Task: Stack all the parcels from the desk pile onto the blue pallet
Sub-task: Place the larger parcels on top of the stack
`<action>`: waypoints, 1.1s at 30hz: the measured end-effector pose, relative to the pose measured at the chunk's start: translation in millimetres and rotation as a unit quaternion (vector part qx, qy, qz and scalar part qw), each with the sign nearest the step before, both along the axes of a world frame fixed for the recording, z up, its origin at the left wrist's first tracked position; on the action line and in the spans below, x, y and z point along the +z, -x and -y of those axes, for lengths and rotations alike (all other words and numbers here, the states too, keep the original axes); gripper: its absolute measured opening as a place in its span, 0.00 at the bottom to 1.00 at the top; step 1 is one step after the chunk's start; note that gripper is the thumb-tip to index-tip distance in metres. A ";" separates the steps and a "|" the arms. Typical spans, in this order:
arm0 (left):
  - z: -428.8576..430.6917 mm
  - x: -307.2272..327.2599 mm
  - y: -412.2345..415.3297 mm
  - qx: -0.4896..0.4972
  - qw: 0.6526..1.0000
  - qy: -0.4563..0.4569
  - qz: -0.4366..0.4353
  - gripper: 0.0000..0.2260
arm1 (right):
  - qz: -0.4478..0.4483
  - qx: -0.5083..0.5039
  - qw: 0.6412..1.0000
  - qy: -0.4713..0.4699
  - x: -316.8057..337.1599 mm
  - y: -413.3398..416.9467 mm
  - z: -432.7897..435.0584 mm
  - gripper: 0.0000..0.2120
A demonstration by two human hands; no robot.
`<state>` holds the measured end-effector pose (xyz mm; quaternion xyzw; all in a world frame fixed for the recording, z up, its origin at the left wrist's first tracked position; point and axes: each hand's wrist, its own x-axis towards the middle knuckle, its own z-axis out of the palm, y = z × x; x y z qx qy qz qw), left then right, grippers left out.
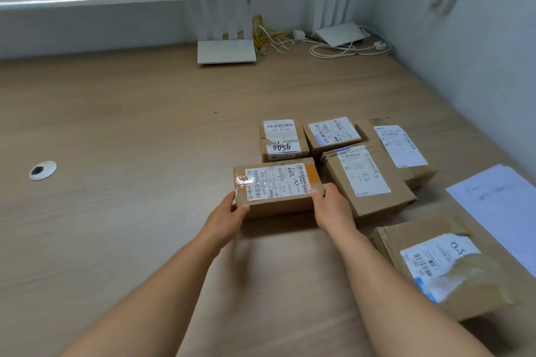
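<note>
Several brown cardboard parcels with white labels lie on the wooden desk (116, 124). The nearest middle parcel (275, 185) is held from both ends: my left hand (229, 216) grips its left front corner and my right hand (330, 206) grips its right front corner. Behind it sit a small parcel marked 0056 (282, 139) and another small parcel (333, 133). To the right lie a flat parcel (368, 180) and a long parcel (400, 148). A large parcel (446, 266) lies at the near right. No blue pallet is in view.
Two white routers (226, 51) (339, 33) with tangled cables (269, 38) stand at the back by the wall. White paper sheets (501, 206) lie at the right edge. A round cable hole (43, 170) is on the left of the desk.
</note>
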<state>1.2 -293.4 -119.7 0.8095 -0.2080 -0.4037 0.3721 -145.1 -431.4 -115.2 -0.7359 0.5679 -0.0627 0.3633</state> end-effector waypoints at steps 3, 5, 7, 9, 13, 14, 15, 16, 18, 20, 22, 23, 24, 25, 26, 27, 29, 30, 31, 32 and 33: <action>-2.8 -1.3 5.1 0.022 1.000 0.013 -0.017 0.20 | 0.021 -0.022 0.999 -0.027 -4.8 4.3 -4.9 0.15; -5.2 -2.4 7.5 0.034 0.999 0.019 -0.012 0.20 | 0.035 -0.019 0.999 -0.033 -5.8 8.0 -10.3 0.16; -10.3 -3.2 10.3 0.043 0.998 0.029 -0.019 0.20 | 0.053 -0.006 0.998 -0.029 -4.6 12.2 -17.0 0.18; -18.0 -3.4 12.8 0.051 0.998 0.036 -0.022 0.20 | 0.063 0.017 0.998 -0.020 -3.5 15.5 -23.9 0.21; -38.7 2.8 17.9 0.066 0.996 0.062 -0.007 0.20 | 0.084 0.051 0.995 0.005 2.6 15.7 -39.3 0.24; -44.7 5.5 19.5 0.070 0.995 0.070 0.001 0.20 | 0.091 0.056 0.994 0.012 4.7 16.1 -43.3 0.25; -51.0 8.2 21.3 0.075 0.994 0.077 0.009 0.20 | 0.099 0.061 0.993 0.019 6.1 16.4 -46.8 0.26; -57.7 11.2 23.8 0.080 0.993 0.084 0.019 0.21 | 0.107 0.066 0.992 0.023 8.5 17.2 -51.0 0.26; -70.8 18.7 29.2 0.092 0.990 0.096 0.036 0.22 | 0.125 0.079 0.989 0.028 13.1 17.0 -58.9 0.28; -83.8 25.5 32.8 0.099 0.988 0.105 0.048 0.23 | 0.146 0.094 0.985 0.022 19.1 14.7 -67.8 0.30; -98.1 31.7 34.4 0.110 0.985 0.118 0.055 0.24 | 0.165 0.110 0.980 0.014 26.6 12.6 -78.9 0.30; -106.5 35.1 34.2 0.117 0.984 0.124 0.061 0.25 | 0.174 0.119 0.977 0.013 30.2 11.7 -85.1 0.31; -115.5 39.4 33.7 0.124 0.982 0.130 0.068 0.25 | 0.183 0.128 0.975 0.015 34.5 10.9 -91.7 0.31; -124.5 43.1 32.8 0.128 0.980 0.133 0.076 0.25 | 0.194 0.135 0.972 0.016 38.7 9.9 -98.7 0.31; -133.4 48.0 32.4 0.133 0.978 0.138 0.084 0.25 | 0.204 0.142 0.968 0.017 42.9 8.9 -106.2 0.31; -142.8 53.9 32.3 0.137 0.976 0.144 0.093 0.25 | 0.213 0.149 0.965 0.019 47.1 7.0 -114.0 0.31; -162.2 66.8 32.7 0.147 0.970 0.154 0.114 0.24 | 0.223 0.163 0.961 0.028 55.1 2.8 -130.3 0.31; -173.0 73.0 32.7 0.153 0.968 0.159 0.123 0.24 | 0.229 0.171 0.958 0.034 58.7 0.1 -138.9 0.30; -184.4 77.9 32.0 0.159 0.965 0.162 0.132 0.25 | 0.236 0.177 0.955 0.041 62.5 -3.6 -147.9 0.30; -196.8 82.1 30.9 0.167 0.962 0.164 0.138 0.25 | 0.242 0.183 0.952 0.049 66.0 -7.5 -157.5 0.29; -210.0 85.7 29.8 0.175 0.960 0.166 0.144 0.25 | 0.248 0.191 0.948 0.057 69.9 -12.0 -168.1 0.29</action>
